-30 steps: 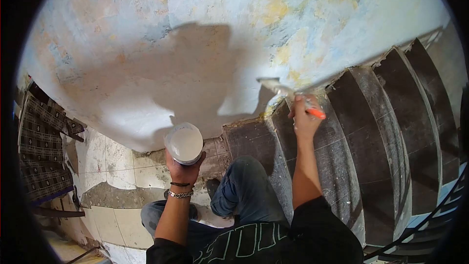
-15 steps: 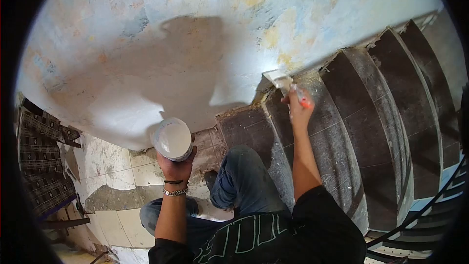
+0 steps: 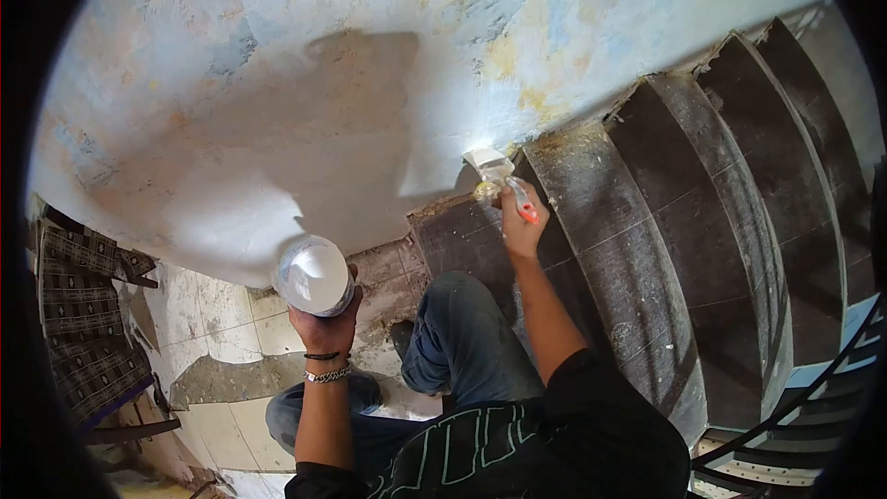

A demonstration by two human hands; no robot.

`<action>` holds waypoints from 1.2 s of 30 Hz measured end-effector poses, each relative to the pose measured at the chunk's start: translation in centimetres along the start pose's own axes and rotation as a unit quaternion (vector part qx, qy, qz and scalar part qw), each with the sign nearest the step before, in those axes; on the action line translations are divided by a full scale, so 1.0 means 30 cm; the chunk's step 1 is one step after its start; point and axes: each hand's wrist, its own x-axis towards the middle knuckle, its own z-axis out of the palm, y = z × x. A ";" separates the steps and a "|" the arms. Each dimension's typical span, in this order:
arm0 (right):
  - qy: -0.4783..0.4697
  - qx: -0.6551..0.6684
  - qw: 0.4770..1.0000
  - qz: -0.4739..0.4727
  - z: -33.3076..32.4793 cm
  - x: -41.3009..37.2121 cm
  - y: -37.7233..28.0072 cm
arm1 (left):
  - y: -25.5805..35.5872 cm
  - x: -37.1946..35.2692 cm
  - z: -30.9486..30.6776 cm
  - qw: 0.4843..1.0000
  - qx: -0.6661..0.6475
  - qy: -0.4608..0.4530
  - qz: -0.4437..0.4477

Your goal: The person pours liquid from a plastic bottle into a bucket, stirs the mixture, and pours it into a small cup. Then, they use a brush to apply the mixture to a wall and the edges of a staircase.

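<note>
A wide paintbrush (image 3: pixel 491 164) with white-coated bristles is gripped by its handle in my right hand (image 3: pixel 524 219). The handle has a red-orange end. Its bristles touch the wall (image 3: pixel 370 143) low down, just above the edge of the stairs. My left hand (image 3: pixel 329 325) is wrapped round the side and underside of a tub of white paint (image 3: pixel 315 275), held up with its open top towards me. Most of the left fingers are hidden beneath the tub.
Dark tiled stairs (image 3: pixel 688 203) climb to the right along the wall, with a black railing (image 3: pixel 799 397) at lower right. Worn floor tiles (image 3: pixel 217 425) lie on the left, beside a patterned cloth-covered seat (image 3: pixel 83 305). My bent knee (image 3: pixel 462 305) is between my arms.
My right hand has moved the paintbrush left along the foot of the wall. The tub in my left hand has shifted slightly left and down.
</note>
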 end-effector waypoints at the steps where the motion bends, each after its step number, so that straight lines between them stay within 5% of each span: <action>1: 0.022 0.048 0.999 0.010 -0.001 -0.023 0.013 | -0.003 0.003 -0.002 1.000 -0.001 0.004 0.002; 4: -0.002 -0.036 0.999 0.032 -0.090 -0.092 0.161 | 0.000 0.011 0.000 1.000 0.009 -0.001 0.001; 5: -0.012 -0.059 0.992 0.112 -0.122 -0.118 0.164 | 0.001 0.013 0.003 1.000 0.012 -0.014 0.000; 11: -0.023 -0.119 0.985 0.121 -0.156 -0.172 0.247 | -0.009 -0.002 -0.018 1.000 0.017 -0.019 -0.002; 14: 0.007 -0.094 0.993 0.065 -0.105 -0.092 0.363 | -0.012 -0.004 -0.024 0.999 0.024 -0.031 0.007; 17: -0.012 0.043 0.984 0.172 -0.058 -0.029 0.306 | -0.015 -0.013 -0.020 1.000 0.021 -0.017 0.008; 20: 0.012 0.085 0.979 0.183 -0.128 -0.087 0.391 | -0.010 -0.013 -0.009 0.999 0.017 -0.026 0.007; 26: 0.010 -0.006 0.979 0.205 -0.062 0.004 0.401 | -0.016 -0.011 -0.017 0.999 0.027 -0.034 -0.007; 36: 0.032 0.037 0.973 0.224 -0.083 -0.013 0.427 | -0.014 -0.005 -0.036 1.000 0.006 -0.027 -0.003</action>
